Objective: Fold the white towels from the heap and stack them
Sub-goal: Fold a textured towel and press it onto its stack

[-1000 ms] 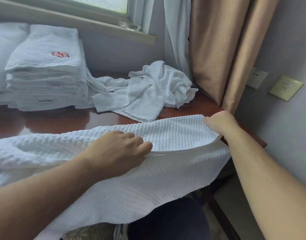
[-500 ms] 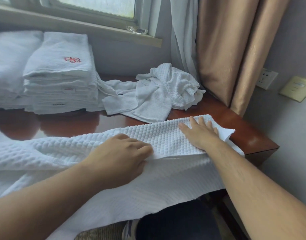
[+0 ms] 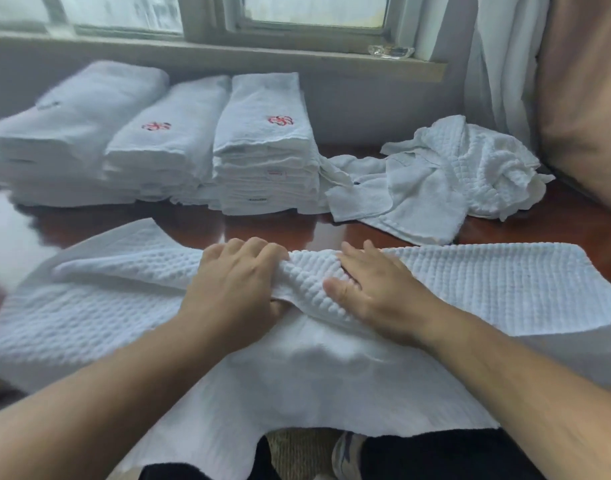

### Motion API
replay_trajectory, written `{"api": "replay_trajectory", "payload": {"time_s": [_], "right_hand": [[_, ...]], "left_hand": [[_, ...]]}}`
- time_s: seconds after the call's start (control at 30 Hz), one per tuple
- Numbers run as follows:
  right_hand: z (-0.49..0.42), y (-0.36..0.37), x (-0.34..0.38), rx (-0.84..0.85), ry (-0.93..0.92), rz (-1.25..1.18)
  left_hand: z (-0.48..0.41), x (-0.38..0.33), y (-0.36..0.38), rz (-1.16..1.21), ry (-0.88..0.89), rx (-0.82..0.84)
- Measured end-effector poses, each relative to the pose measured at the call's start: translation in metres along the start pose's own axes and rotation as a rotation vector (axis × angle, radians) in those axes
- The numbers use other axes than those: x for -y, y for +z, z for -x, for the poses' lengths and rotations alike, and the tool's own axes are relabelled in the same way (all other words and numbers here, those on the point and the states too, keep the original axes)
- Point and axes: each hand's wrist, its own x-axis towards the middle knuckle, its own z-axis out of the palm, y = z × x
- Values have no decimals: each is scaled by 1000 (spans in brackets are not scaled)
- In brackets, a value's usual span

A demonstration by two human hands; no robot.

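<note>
Centrally bunched, white waffle towel (image 3: 487,282) overhangs table (image 3: 539,225).

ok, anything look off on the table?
Nothing damaged or spilled. The waffle towel is bunched into a ridge between the left hand and right hand, and its near edge hangs off the table. The unfolded heap sprawls up against the rightmost stack.

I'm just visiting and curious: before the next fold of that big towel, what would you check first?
1. Left hand grips the waffle towel: ok.
2. Right hand rests flat on it: ok.
3. Towel smooth between the hands: not ok, bunched.
4. Towel's far left end squared: cannot tell, blurred.
5. Bare table shows between towel and folded stacks: ok.
</note>
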Motion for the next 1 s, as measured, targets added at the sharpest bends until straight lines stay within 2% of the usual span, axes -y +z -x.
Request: {"api": "replay_trajectory", "payload": {"time_s": [0.17, 0.3, 0.43, 0.5, 0.57, 0.63, 0.7, 0.8, 0.9, 1.0], "right_hand": [[-32, -8, -20, 29, 14, 33], [-58, -11, -31, -95, -30, -1], [-62, -9, -31, -197, -69, -10], [-58, -7, -23, -355, -63, 94], [-55, 2, -4, -504, -56, 200], [-54, 11, 28, -531, -150, 141], [-55, 23, 55, -453, -232, 32], [-59, 36, 72, -348, -224, 82], [-60, 38, 68, -350, -280, 110], [-59, 39, 64, -345, -343, 108]], "left_hand": [[-38, 14, 15, -7, 51, -68], [-62, 12, 14, 35, 44, -52], [-51, 35, 0, 275, 90, -12], [-31, 66, -5, 347, -40, -150], [-7, 103, -7, 281, -324, -331], [11, 133, -10, 304, -632, -405], [11, 150, -15, 421, -829, -349], [2, 164, -18, 452, -908, -179], [-1, 178, -18, 492, -910, -146], [-6, 195, -22, 632, -959, -96]]}}
